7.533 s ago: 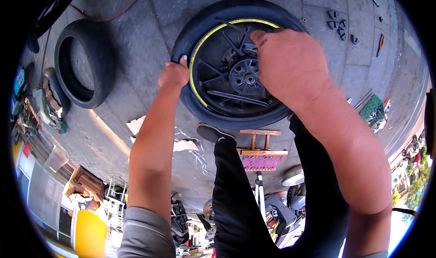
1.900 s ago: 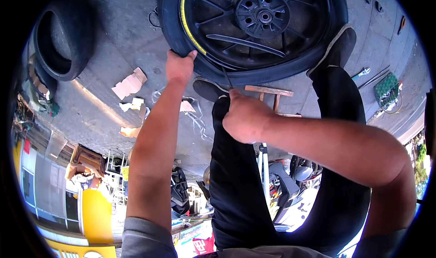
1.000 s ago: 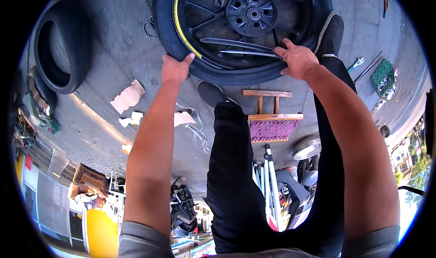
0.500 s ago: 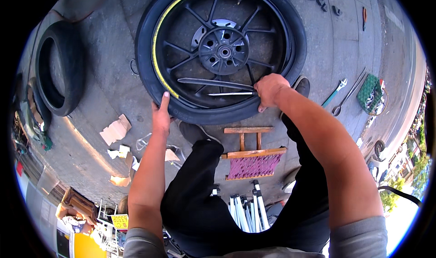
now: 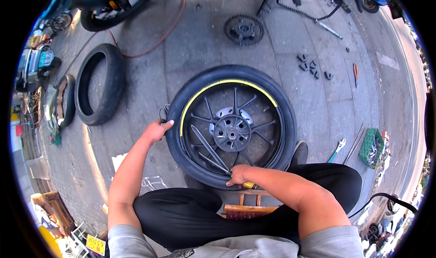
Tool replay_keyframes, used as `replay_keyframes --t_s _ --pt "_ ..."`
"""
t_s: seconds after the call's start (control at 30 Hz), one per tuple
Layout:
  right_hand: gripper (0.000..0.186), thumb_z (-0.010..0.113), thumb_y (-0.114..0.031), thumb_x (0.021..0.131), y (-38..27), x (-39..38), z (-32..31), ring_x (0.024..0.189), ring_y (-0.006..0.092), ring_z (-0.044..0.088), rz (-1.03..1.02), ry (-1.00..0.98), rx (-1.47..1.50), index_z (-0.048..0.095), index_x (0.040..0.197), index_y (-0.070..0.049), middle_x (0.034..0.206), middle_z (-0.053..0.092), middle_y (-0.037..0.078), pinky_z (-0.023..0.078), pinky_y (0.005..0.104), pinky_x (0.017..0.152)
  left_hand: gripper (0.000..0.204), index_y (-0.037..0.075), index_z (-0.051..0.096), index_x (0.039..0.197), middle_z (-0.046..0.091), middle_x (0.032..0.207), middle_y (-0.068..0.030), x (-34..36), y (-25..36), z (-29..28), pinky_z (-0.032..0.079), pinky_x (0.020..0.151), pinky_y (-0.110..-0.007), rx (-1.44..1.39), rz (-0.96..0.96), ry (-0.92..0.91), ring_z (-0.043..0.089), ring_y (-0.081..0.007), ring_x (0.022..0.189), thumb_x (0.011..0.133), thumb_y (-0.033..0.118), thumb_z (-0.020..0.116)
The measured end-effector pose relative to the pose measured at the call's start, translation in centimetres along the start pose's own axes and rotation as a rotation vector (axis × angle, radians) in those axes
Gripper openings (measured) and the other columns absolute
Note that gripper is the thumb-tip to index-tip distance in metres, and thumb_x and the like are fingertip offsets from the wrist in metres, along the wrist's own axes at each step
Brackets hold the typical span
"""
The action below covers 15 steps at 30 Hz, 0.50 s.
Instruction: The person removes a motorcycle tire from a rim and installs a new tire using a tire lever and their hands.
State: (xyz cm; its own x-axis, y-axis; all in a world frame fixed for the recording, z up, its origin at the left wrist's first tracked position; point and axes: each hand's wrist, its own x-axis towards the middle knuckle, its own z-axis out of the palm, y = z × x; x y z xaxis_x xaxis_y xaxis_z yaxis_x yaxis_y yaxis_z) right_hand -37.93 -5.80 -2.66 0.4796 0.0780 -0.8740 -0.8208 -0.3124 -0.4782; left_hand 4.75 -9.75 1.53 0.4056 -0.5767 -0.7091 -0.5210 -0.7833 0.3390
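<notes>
A black motorcycle tyre (image 5: 175, 160) with a yellow stripe sits around a dark spoked wheel rim (image 5: 235, 94), lying on the pavement between my legs. My left hand (image 5: 159, 130) grips the tyre's left outer edge, thumb on the sidewall and fingers mostly hidden. At the near edge, my right hand (image 5: 240, 174) is closed around a metal tyre lever (image 5: 206, 141) and a thinner-shafted tool. Both shafts slant up and left across the rim. A yellow handle (image 5: 249, 185) shows under this hand. Beside my left hand a dark loop (image 5: 164, 111) lies by the tyre.
Another tyre (image 5: 116, 85) stands at the left. A sprocket (image 5: 244, 29) and small black blocks (image 5: 313, 67) lie beyond the wheel. Rightward are pliers (image 5: 355, 75), an adjustable wrench (image 5: 337, 150) and a green basket (image 5: 371, 147). A wooden stool (image 5: 250, 208) is beneath me.
The wheel appears smaller and lower in view, and its yellow stripe has turned clockwise. My left hand is farther up the tyre's left side; the tools in my right hand now slant more steeply.
</notes>
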Motion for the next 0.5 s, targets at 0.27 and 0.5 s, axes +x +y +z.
replay_keyframes --t_s 0.27,0.5 --pt "0.034 0.078 -0.022 0.095 -7.1 -10.8 -7.0 0.125 0.0302 0.079 0.156 0.373 -0.631 0.087 0.126 -0.010 0.136 0.082 0.014 0.064 0.0434 0.102 0.035 0.004 0.074 0.102 0.063 0.083 0.0033 -35.7 14.6 -11.0 0.043 0.069 -0.026 -0.461 0.865 0.319 0.051 -0.0055 0.076 0.090 0.031 0.092" --pt "0.039 0.077 -0.016 0.091 -9.2 -20.0 -5.4 0.127 0.0314 0.078 0.179 0.503 -0.715 0.086 0.128 -0.009 0.136 0.082 0.015 0.063 0.0443 0.103 0.040 0.006 0.073 0.113 0.060 0.087 0.0008 -63.1 12.5 -11.0 0.036 0.063 -0.025 0.047 1.829 1.149 0.047 -0.0044 0.070 0.087 0.029 0.094"
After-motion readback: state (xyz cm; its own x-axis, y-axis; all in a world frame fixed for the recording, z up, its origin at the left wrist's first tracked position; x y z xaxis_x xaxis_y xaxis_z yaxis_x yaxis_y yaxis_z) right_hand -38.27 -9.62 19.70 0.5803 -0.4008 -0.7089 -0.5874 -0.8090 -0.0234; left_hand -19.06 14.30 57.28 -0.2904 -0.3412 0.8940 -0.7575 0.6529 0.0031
